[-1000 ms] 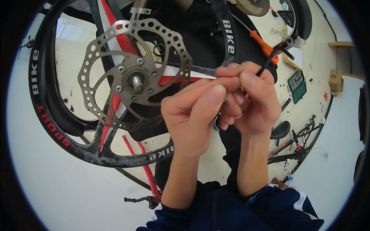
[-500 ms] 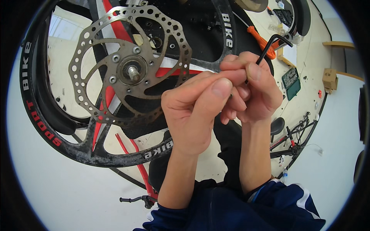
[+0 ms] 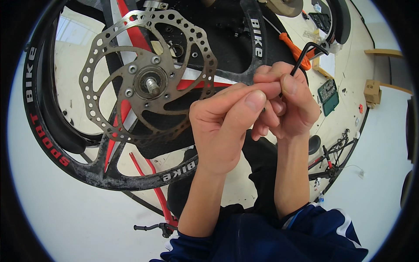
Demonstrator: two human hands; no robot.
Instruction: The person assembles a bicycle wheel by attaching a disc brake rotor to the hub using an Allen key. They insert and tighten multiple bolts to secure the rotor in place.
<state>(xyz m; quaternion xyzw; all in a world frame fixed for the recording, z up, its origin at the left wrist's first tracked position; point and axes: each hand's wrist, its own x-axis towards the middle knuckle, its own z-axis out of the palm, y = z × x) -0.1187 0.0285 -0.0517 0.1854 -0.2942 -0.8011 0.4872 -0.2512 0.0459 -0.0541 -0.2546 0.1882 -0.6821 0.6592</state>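
My right hand [image 3: 294,102] is closed around a black hex key [image 3: 299,61], whose bent arm sticks up past the fingertips. Fingers pinched, my left hand [image 3: 224,120] meets the right one; a tiny dark bit shows at its thumb, too hidden to name. To the left of both hands lies a bicycle wheel with a brake disc [image 3: 118,120] on its hub. Silver bolts [image 3: 132,68] sit in some of the disc's holes, while others on the right and lower side show no bolt head. A threaded axle [image 3: 152,86] stands up at the centre.
The black wheel rim [image 3: 87,174] curves round the disc. An orange-handled screwdriver [image 3: 297,50] lies beyond my right hand. Farther right are a green case of small parts [image 3: 328,96], a cardboard box [image 3: 372,92] and a black bike frame [image 3: 329,161]. A red frame [image 3: 161,196] is below the wheel.
Both hands have shifted slightly to the right, still together. The hex key has tilted a little, its bent end lower. The wheel appears nearly unchanged.
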